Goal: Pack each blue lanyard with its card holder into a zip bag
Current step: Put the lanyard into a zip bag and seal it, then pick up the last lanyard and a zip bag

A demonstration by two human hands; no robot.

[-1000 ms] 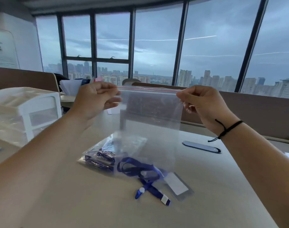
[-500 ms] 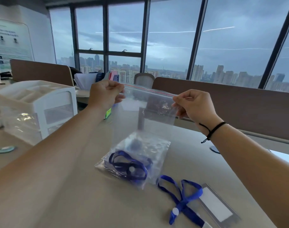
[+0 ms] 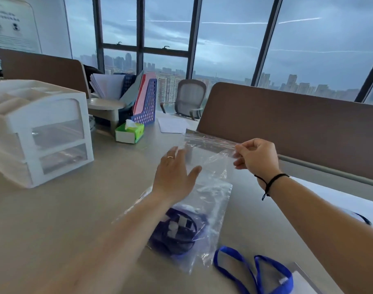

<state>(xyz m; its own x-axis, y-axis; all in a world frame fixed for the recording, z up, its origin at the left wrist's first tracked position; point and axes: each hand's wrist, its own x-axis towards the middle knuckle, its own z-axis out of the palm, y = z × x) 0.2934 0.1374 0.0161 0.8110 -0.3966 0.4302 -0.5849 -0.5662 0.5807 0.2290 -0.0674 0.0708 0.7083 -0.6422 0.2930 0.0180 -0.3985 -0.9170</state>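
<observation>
right hand [image 3: 255, 159] pinches empty zip bag [image 3: 206, 149] | left hand [image 3: 173, 175] spread flat | loose lanyard [image 3: 253, 270] on desk [image 3: 75, 209]

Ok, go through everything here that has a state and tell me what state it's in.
empty zip bag: held up, nothing inside
right hand: pinching its top edge
left hand: open, fingers spread
packed zip bag: flat on desk
loose blue lanyard: unpacked
drawer unit: drawers closed

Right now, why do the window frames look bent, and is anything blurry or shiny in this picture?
Head view: the wide-angle lens bows the window frames outward. The left hand is smeared at its fingertips by motion; the right hand is sharper. Overcast daylight gives soft, weak shadows on the desk. Small highlights glint on the held zip bag.
</observation>
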